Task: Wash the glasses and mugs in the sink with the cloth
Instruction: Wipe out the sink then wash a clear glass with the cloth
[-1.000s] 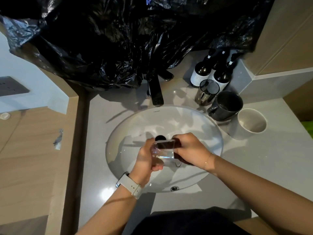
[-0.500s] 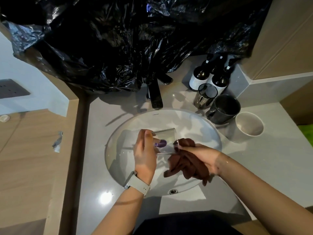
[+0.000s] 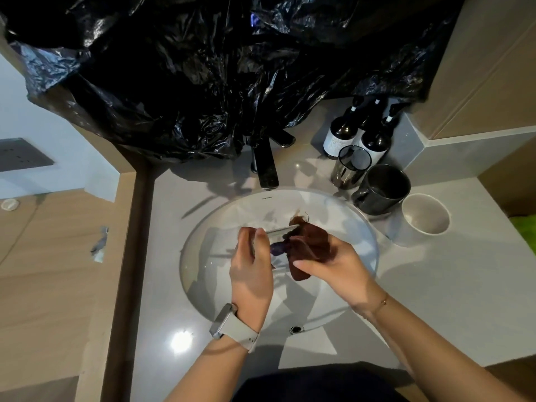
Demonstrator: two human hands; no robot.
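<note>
Mid-wash, over the white sink [image 3: 203, 285]. Left hand [image 3: 251, 271] curled round a clear glass [image 3: 278, 237], gripping it on its side above the basin middle, mouth facing right. Right hand [image 3: 338, 264] bunching the brown cloth [image 3: 310, 245], fingers closed on it, cloth pressed against and seemingly into the glass mouth; how deep, cannot tell. Versus a second ago: cloth then mostly hidden under both hands clasped round the glass, now out in plain view and lifted to the rim, glass tipped flatter. Reads as shifting from the outside wipe to the inside or rim. Still waiting far right on the counter [image 3: 435, 285]: smoked glass [image 3: 349, 168], dark mug [image 3: 383, 190], white mug [image 3: 425, 217], just beside one another, no sign yet whether washed. Dark pump bottles [image 3: 374, 140] behind them, black tap [image 3: 265, 166] at far rim, black plastic bag [image 3: 203, 68] above. Task likely early, one piece of four in hand.
</note>
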